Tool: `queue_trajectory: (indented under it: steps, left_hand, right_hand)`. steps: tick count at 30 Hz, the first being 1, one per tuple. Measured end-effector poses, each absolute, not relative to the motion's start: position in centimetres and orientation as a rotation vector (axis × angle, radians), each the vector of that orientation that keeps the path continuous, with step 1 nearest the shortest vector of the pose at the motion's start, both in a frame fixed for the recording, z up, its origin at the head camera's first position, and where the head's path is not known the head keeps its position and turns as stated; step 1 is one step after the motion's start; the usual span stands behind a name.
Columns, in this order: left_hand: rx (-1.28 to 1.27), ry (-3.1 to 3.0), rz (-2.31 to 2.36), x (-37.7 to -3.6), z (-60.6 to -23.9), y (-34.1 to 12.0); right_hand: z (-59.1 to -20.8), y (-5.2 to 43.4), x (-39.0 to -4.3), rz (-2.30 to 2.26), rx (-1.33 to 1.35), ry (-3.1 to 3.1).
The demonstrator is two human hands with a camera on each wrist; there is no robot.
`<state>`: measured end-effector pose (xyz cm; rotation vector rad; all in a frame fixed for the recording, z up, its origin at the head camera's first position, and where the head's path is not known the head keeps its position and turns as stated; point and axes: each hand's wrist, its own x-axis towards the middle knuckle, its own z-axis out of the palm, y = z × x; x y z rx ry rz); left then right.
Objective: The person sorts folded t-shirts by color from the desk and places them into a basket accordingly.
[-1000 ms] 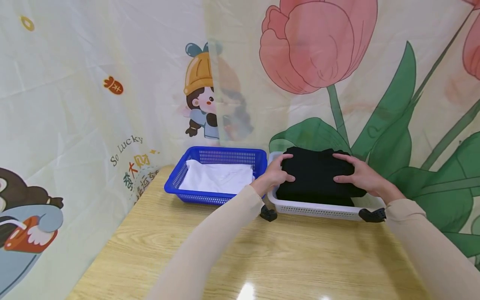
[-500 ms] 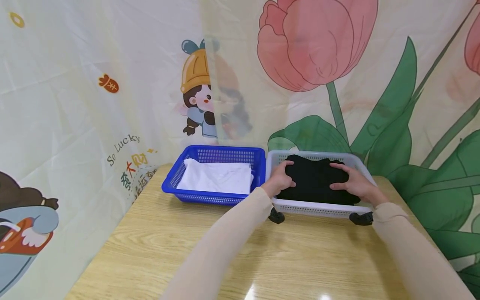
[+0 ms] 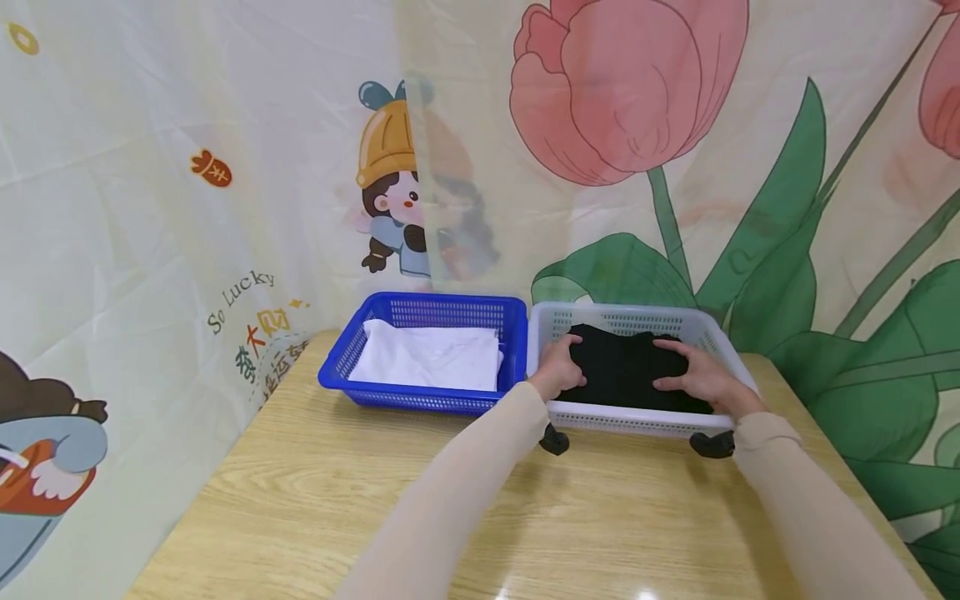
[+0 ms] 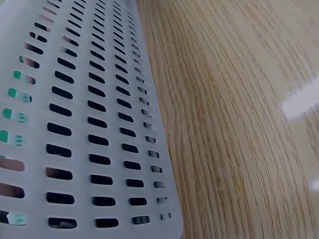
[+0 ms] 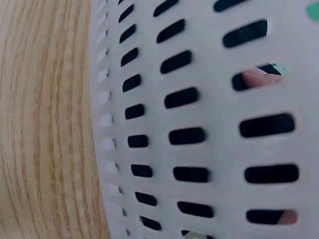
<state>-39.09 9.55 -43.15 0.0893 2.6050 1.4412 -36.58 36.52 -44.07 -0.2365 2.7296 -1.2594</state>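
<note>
A folded black cloth lies inside the white slotted basket on the right of the head view. My left hand grips its left side, with the thumb nearer the front. At the opposite side my right hand holds it in the same way. The lower fingers of both hands are hidden. Each wrist view is filled mostly by the basket's slotted wall. Through the slots the dark cloth shows, with bits of a finger in the right wrist view.
Just left of the white basket stands a blue basket with a folded white cloth in it. Both rest on a wooden table. Behind hangs a printed curtain. Black wrist mounts sit under the wrists.
Both hands have lowered the black cloth deeper into the white basket, and its back rim now shows. The hands have come slightly down, and the head view has shifted a little.
</note>
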Motion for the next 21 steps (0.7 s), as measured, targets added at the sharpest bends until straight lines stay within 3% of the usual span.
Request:
queue_trajectory:
  steps: [21]
  left_hand:
    - [0.061, 2.687, 1.21, -38.59, -43.07, 9.57]
  right_hand:
    - [-44.56, 36.55, -36.38, -1.189, -0.211, 2.709]
